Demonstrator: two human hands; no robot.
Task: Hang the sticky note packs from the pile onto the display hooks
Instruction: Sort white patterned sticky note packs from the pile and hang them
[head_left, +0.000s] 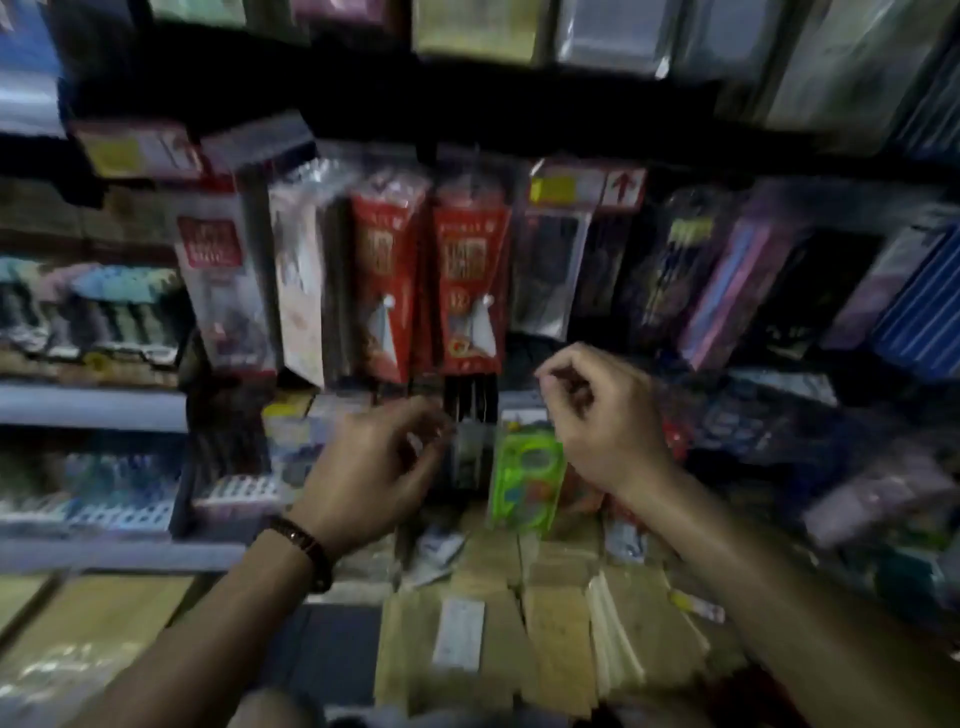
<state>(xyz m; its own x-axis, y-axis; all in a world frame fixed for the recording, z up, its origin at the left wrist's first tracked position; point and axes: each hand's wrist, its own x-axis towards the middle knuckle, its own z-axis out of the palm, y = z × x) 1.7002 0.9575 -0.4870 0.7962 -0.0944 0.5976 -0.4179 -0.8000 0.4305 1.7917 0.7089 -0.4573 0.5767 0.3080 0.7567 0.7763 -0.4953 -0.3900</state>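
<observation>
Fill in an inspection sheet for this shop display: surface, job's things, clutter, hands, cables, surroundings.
Surface: hidden under stacked stock.
Job's things: pile of yellowish packs lies below the hands; hooks too blurred to make out.
Clutter: green pack stands behind the pile; red packs hang above it.
Hands: left hand and right hand are raised with fingers curled; blur hides whether either holds anything.
Cables: nothing seen.
Surroundings: shelves of packaged stationery on both sides, in dim light.
</observation>
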